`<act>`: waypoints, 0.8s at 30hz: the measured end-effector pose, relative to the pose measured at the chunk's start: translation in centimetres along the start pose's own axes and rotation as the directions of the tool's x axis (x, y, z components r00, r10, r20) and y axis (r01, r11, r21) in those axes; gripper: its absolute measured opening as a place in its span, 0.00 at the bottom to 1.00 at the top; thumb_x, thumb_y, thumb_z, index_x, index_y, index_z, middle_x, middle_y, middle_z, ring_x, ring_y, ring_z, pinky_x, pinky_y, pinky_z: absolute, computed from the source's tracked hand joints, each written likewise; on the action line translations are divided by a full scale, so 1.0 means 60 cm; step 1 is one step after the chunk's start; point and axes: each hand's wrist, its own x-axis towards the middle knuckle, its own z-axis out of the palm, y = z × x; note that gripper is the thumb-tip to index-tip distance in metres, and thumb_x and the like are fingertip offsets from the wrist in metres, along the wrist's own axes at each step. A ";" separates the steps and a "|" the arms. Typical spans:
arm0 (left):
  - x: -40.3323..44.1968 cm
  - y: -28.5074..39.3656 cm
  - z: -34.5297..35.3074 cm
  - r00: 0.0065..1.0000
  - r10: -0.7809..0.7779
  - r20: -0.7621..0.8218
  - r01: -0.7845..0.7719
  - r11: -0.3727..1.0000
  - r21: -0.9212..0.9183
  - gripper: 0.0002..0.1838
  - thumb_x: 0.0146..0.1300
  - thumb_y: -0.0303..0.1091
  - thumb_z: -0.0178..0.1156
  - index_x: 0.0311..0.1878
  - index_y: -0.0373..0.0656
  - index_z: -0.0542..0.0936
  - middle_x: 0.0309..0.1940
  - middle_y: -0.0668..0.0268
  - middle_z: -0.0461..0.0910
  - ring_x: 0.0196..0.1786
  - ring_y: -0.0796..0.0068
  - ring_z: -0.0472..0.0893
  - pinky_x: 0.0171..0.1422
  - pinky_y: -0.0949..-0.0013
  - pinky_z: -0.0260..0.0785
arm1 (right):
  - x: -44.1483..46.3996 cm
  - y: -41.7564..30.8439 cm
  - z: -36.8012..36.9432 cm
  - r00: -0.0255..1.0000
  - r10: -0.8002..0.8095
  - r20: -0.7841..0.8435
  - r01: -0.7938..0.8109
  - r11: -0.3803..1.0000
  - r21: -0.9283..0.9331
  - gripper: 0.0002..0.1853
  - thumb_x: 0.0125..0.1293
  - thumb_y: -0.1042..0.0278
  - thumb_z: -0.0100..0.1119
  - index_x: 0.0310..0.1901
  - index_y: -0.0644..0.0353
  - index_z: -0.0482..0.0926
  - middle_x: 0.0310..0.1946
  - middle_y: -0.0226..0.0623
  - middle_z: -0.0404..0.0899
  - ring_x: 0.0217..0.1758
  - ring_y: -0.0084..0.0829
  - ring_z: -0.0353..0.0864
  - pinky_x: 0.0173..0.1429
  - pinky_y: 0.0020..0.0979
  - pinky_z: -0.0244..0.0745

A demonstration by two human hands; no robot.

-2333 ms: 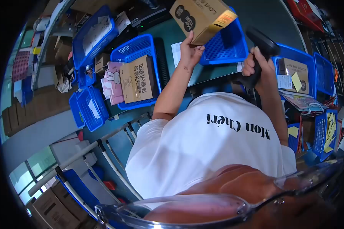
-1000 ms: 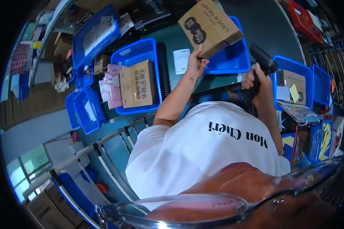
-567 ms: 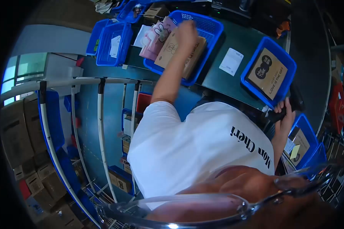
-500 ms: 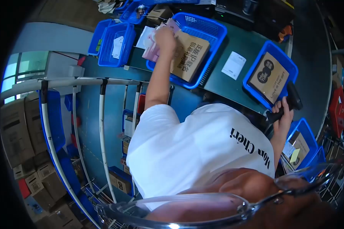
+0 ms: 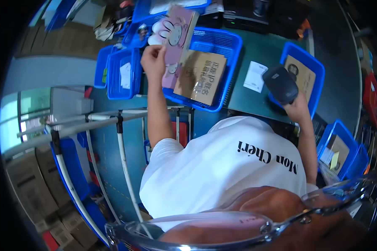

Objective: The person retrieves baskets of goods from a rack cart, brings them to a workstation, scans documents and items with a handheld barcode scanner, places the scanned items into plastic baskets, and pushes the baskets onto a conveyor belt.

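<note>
My left hand (image 5: 153, 63) is closed at the near edge of a pink rabbit-print package (image 5: 181, 35), which is raised over the left side of a blue basket (image 5: 235, 52). Inside that basket lies a brown carton (image 5: 202, 77) with dark lettering. On the right, my right hand (image 5: 298, 108) grips a black handheld scanner (image 5: 280, 84) by its handle; the scanner head is in front of a second blue basket (image 5: 320, 81). That basket holds another brown carton (image 5: 306, 75). A white paper slip (image 5: 254, 76) lies on the green table between the baskets.
Smaller blue baskets (image 5: 120, 94) stand at the left. A metal-tube rail (image 5: 123, 157) runs beside me at lower left, with brown cartons (image 5: 31, 182) beyond it. Another blue basket (image 5: 349, 140) is at the lower right, and a red box (image 5: 370, 100) at the far right.
The "Love is the gift" carton went from my left hand into the right basket. My left hand moved to the pink package and lifted it. The scanner has risen in front of the right basket.
</note>
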 end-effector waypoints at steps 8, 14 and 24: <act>-0.074 0.247 0.176 0.972 0.076 0.224 0.084 0.774 -0.627 0.06 0.58 0.23 0.67 0.37 0.35 0.80 0.29 0.67 0.81 0.33 0.82 0.77 0.41 0.80 0.68 | -0.049 -0.059 -0.166 0.989 -0.083 -0.124 0.034 0.935 -0.352 0.24 0.47 0.78 0.59 0.51 0.58 0.72 0.37 0.51 0.80 0.44 0.55 0.79 0.49 0.46 0.73; -0.153 0.344 0.276 0.947 0.069 0.314 0.184 0.683 -0.707 0.05 0.59 0.22 0.66 0.36 0.35 0.79 0.30 0.65 0.81 0.34 0.81 0.78 0.42 0.80 0.68 | -0.162 -0.012 -0.255 0.984 0.077 -0.161 -0.141 0.887 -0.439 0.23 0.47 0.78 0.60 0.49 0.57 0.73 0.32 0.50 0.81 0.41 0.53 0.81 0.48 0.46 0.73; -0.179 0.413 0.346 0.912 0.115 0.393 0.270 0.552 -0.789 0.04 0.58 0.20 0.65 0.36 0.34 0.79 0.31 0.62 0.82 0.36 0.75 0.80 0.46 0.75 0.71 | -0.216 -0.012 -0.283 0.962 0.232 -0.143 -0.271 0.867 -0.419 0.18 0.49 0.75 0.60 0.45 0.58 0.72 0.31 0.52 0.80 0.40 0.53 0.80 0.47 0.48 0.71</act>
